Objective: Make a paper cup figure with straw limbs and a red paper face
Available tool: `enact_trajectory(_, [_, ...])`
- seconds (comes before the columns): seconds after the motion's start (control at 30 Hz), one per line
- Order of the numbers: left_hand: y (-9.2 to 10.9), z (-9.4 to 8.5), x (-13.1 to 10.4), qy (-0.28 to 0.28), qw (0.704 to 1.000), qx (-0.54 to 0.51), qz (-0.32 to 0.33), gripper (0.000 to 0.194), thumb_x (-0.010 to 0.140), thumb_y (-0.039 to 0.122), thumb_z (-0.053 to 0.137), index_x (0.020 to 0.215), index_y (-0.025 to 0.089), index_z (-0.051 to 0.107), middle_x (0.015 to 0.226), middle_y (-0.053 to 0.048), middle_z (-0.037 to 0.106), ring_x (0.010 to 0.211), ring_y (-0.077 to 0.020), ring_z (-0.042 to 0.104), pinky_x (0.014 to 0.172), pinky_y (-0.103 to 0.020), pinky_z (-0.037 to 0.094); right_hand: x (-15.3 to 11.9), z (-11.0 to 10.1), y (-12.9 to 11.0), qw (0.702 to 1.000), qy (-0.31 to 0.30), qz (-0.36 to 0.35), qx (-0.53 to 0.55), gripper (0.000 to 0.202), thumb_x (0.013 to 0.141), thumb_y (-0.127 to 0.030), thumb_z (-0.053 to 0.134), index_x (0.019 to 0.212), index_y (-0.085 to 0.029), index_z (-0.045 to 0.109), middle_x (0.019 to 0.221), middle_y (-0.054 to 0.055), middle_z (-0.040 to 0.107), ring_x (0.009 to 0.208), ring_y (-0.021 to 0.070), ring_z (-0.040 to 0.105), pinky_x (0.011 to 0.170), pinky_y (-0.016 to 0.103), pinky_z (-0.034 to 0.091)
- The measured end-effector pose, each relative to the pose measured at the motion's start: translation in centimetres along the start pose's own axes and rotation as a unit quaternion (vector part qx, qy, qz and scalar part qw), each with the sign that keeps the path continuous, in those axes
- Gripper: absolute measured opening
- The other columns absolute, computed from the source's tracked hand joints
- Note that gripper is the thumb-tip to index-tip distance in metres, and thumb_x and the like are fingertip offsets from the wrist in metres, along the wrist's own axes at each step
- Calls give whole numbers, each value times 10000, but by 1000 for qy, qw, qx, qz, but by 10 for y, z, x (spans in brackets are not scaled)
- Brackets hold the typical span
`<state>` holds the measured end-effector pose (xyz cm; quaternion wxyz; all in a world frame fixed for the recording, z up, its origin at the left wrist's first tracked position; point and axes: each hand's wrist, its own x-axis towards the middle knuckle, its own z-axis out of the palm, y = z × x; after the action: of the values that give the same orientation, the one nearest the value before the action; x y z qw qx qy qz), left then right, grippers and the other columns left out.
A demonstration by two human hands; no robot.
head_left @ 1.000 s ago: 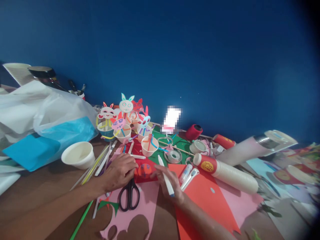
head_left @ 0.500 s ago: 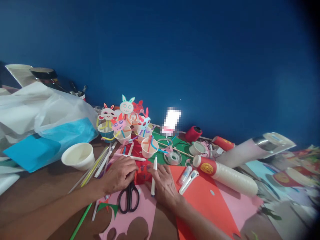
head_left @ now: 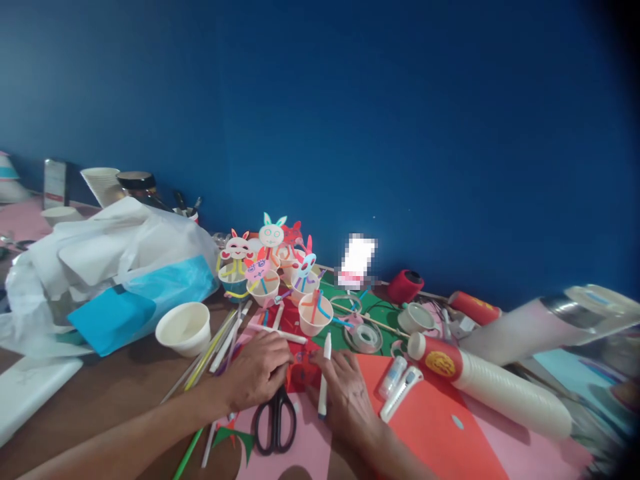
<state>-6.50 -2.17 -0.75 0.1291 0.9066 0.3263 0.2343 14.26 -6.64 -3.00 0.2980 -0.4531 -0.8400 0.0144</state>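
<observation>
My left hand [head_left: 264, 369], fingers curled and closed, pinches the left edge of a red paper cutout [head_left: 303, 360] with a drawn face. At its other edge is my right hand [head_left: 345, 390], also closed, with a white marker [head_left: 327, 367] standing up between its fingers. The marker's tip points away from me. Just below my left hand lie black-handled scissors [head_left: 275, 423] on pink paper [head_left: 313, 433]; their blades are hidden. Beyond my hands stands a paper cup [head_left: 315, 323] with bent straws [head_left: 320, 307] in it.
Several cups with paper animal faces [head_left: 271, 235] stand at the back. A white bowl [head_left: 183, 337] and plastic bag [head_left: 115, 247] are left. Orange paper [head_left: 430, 420], a utility knife [head_left: 401, 395], a glue bottle [head_left: 393, 377] and stacked cups [head_left: 515, 390] lie right.
The view has turned left, so everything sits further right and lower in the picture. Both hands keep nearly the same pose around the red cutout, with the marker still in my right hand.
</observation>
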Motion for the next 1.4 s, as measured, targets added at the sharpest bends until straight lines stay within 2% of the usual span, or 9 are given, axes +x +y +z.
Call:
enact_trajectory(0.13, [-1,-10,5,46,998,-50,-6,221,835,92,410,838,175,614,854,-56,649,832,-184,555,787,-318,433,-1,0,-1,1000,-9,14,7,280,784,-143,580,1050,-188,505,898,74,631,815,239,533,774,395,387])
enact_trajectory(0.23, [-7,-22,9,78,991,-94,-58,242,864,138,394,894,186,629,894,-47,663,872,-175,584,842,-307,437,-2,0,0,1000,-6,20,16,301,780,-161,593,1063,-185,494,888,73,631,826,246,534,782,405,380])
enact_trajectory(0.37, [-13,-35,14,81,975,-128,-162,233,874,223,410,910,171,634,871,-38,680,790,-167,618,703,-247,477,-1,1,-1,999,-18,15,22,368,767,-195,619,1105,-179,475,970,94,629,915,264,524,820,416,370])
enact_trajectory(0.47, [-14,-38,16,60,967,-146,-200,246,880,268,417,943,174,635,847,-22,696,734,-157,628,659,-230,483,1,2,-3,999,-28,20,6,346,765,-182,612,1090,-186,494,965,91,626,906,261,523,824,415,367])
enact_trajectory(0.73, [-8,-27,14,21,991,-80,-109,230,857,209,455,909,197,679,893,-37,705,862,-185,623,837,-300,454,2,3,-3,999,-32,23,-8,317,769,-175,584,1077,-180,510,913,89,623,861,256,528,804,405,375])
enact_trajectory(0.93, [-2,-24,12,-13,981,-132,-143,237,871,268,450,906,201,675,937,-33,702,831,-182,634,771,-270,474,2,-2,-3,1000,7,6,18,371,768,-201,601,1111,-178,461,952,92,634,870,256,529,810,415,379])
enact_trajectory(1.1, [3,-18,12,-32,942,-249,-223,263,838,381,509,940,201,671,900,-37,704,819,-203,642,691,-265,497,0,-12,-2,998,49,-23,42,430,774,-172,594,1165,-208,418,1118,91,608,946,240,527,828,402,372])
enact_trajectory(1.23, [9,-17,14,-72,876,-363,-308,374,812,494,491,889,167,656,506,31,560,436,-136,529,411,-215,403,-1,-15,-1,996,63,-33,44,500,773,-182,595,1226,-226,388,1134,88,601,989,244,525,860,412,361])
enact_trajectory(1.4, [9,-14,14,-113,829,-448,-313,466,741,593,538,713,134,612,548,13,569,367,-79,454,358,-185,318,2,-17,-3,995,72,-48,42,505,787,-190,591,1246,-217,382,1135,93,600,983,236,535,849,402,371])
